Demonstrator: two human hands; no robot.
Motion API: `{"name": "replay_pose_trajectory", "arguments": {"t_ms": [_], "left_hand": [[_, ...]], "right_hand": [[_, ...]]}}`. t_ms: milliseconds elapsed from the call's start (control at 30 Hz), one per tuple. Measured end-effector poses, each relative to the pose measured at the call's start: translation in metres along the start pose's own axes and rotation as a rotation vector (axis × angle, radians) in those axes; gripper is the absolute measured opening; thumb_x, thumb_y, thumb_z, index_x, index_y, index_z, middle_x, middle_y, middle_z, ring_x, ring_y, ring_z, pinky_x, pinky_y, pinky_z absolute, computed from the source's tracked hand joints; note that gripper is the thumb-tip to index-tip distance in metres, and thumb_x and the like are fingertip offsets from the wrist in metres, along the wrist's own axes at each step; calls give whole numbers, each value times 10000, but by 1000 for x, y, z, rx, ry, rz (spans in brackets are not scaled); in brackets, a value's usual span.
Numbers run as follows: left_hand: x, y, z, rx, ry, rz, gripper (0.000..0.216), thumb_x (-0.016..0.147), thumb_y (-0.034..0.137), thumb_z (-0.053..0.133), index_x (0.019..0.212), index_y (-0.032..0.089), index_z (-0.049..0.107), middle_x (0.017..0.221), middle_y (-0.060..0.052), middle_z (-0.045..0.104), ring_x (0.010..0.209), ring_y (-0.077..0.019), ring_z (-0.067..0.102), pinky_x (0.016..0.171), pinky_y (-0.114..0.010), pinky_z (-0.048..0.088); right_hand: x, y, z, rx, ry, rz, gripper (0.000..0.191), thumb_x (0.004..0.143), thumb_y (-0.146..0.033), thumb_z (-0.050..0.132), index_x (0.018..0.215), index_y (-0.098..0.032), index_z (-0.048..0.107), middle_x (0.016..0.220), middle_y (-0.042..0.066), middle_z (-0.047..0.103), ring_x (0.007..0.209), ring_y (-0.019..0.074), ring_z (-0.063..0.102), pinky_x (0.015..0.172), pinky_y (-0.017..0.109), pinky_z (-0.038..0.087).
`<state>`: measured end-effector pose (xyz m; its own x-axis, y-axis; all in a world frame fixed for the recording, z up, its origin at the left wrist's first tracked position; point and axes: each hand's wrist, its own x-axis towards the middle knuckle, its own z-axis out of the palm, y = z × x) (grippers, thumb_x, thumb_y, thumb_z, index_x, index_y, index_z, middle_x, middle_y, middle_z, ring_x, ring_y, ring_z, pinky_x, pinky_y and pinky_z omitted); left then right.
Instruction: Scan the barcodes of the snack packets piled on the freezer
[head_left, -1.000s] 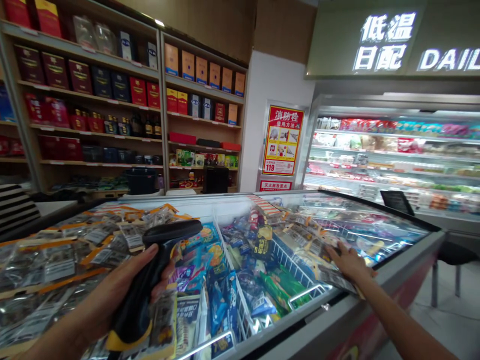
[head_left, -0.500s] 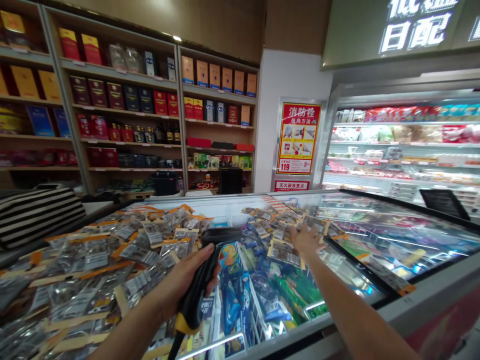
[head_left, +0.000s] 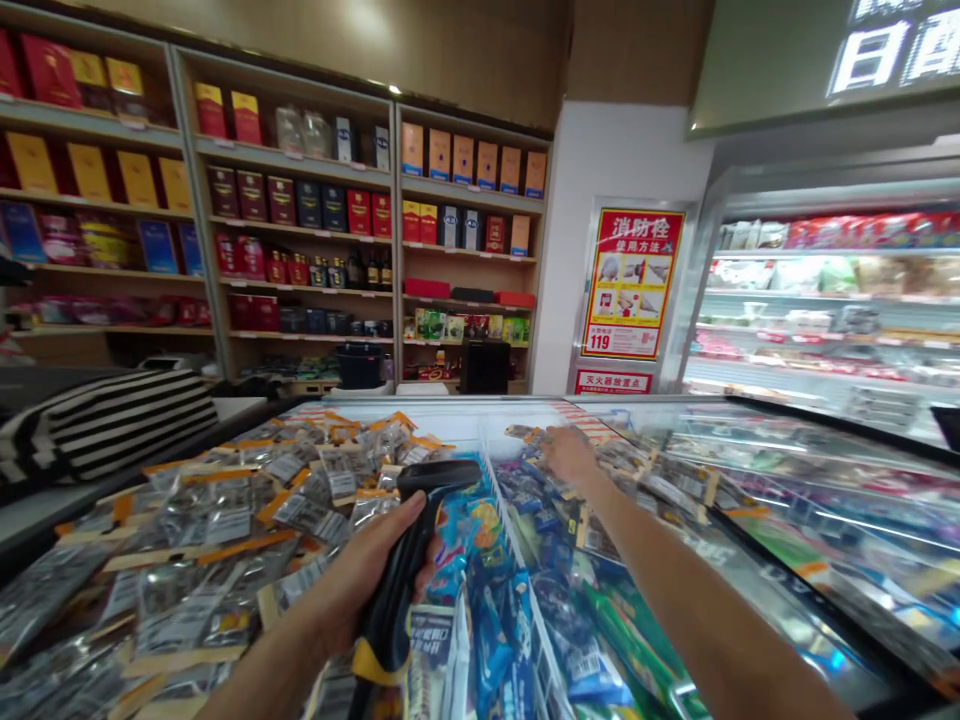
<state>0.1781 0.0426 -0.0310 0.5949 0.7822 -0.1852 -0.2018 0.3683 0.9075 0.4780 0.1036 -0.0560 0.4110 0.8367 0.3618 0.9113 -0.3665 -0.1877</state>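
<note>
My left hand (head_left: 367, 575) is closed around the handle of a black barcode scanner (head_left: 416, 540) with a yellow band, held over the open chest freezer (head_left: 480, 425). Silver snack packets with orange strips (head_left: 225, 510) lie piled on the freezer's left lid beside that hand. My right hand (head_left: 571, 452) reaches far forward, lying on similar packets (head_left: 645, 470) spread at the inner edge of the right glass lid; its fingers are mostly hidden. Blue and green frozen packs (head_left: 540, 600) fill the wire baskets between my arms.
Wooden shelves (head_left: 300, 230) with boxed goods and bottles stand behind the freezer. A red notice board (head_left: 632, 285) hangs on the white wall. An open chilled display case (head_left: 825, 300) runs along the right. A black-and-white striped fabric (head_left: 112, 420) lies at the left.
My right hand moved from the near right lid edge leftward and further away, to the packets at the lid's far inner edge. The view swung left. The scanner stayed in my left hand.
</note>
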Motion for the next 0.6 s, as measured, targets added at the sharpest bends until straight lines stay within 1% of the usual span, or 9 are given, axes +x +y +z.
{"name": "replay_pose_trajectory", "arguments": {"t_ms": [67, 133, 200, 267, 367, 433, 500, 533, 600], "left_hand": [[2, -1, -1, -7, 28, 17, 322, 687, 443, 510, 788, 139, 531, 512, 24, 516, 365, -60, 425, 356, -180, 337], [2, -1, -2, -17, 38, 25, 342, 682, 453, 509, 818, 140, 531, 513, 24, 517, 360, -65, 427, 352, -186, 331], [2, 0, -2, -26, 19, 12, 357, 673, 456, 517, 837, 140, 533, 515, 22, 521, 365, -72, 440, 359, -193, 337], [1, 1, -3, -36, -11, -1, 362, 668, 453, 524, 844, 137, 535, 519, 19, 524, 373, -76, 449, 368, -197, 344], [-3, 3, -4, -47, -45, 10, 342, 675, 439, 522, 834, 136, 538, 517, 22, 520, 380, -77, 450, 372, -197, 345], [-6, 3, -4, -47, -71, 16, 339, 685, 443, 510, 823, 134, 541, 517, 22, 517, 379, -76, 449, 372, -195, 343], [-9, 5, -4, -45, -99, 22, 347, 696, 450, 493, 821, 131, 543, 526, 17, 520, 378, -72, 447, 372, -193, 340], [-10, 5, -4, -48, -111, 25, 350, 702, 452, 486, 824, 129, 542, 532, 15, 523, 379, -71, 447, 372, -192, 339], [-12, 7, -4, -56, -125, 25, 346, 707, 450, 480, 832, 132, 538, 535, 15, 522, 381, -70, 445, 374, -194, 338]], "right_hand": [[19, 7, 11, -7, 14, 117, 416, 773, -324, 311, 1155, -199, 420, 1158, 120, 477, 1078, 274, 403, 840, 523, 281], [31, 18, 19, -6, -34, 193, 417, 757, -333, 339, 1134, -186, 439, 1129, 139, 499, 1053, 303, 422, 819, 572, 259], [35, 27, 22, 8, -71, 197, 412, 704, -366, 420, 1062, -178, 499, 1077, 145, 534, 1018, 336, 443, 797, 592, 257], [32, 31, 19, 68, -50, 172, 379, 637, -346, 499, 964, -162, 552, 1010, 146, 567, 980, 346, 467, 786, 562, 290], [17, 26, 11, 199, 54, 148, 273, 640, -296, 480, 850, -146, 571, 864, 118, 608, 865, 287, 537, 748, 444, 373], [-1, 14, 8, 289, 154, 161, 254, 668, -325, 441, 818, -152, 551, 789, 90, 611, 785, 241, 559, 709, 378, 404], [-21, -3, 11, 481, 215, 181, 277, 674, -372, 423, 817, -156, 522, 731, 68, 608, 711, 215, 567, 660, 342, 423], [-32, -12, 14, 619, 201, 181, 295, 675, -388, 415, 836, -158, 508, 711, 58, 609, 679, 206, 570, 631, 330, 431], [-48, -28, 22, 926, 111, 150, 342, 683, -402, 394, 916, -163, 473, 719, 42, 618, 639, 195, 578, 581, 315, 440]]}}
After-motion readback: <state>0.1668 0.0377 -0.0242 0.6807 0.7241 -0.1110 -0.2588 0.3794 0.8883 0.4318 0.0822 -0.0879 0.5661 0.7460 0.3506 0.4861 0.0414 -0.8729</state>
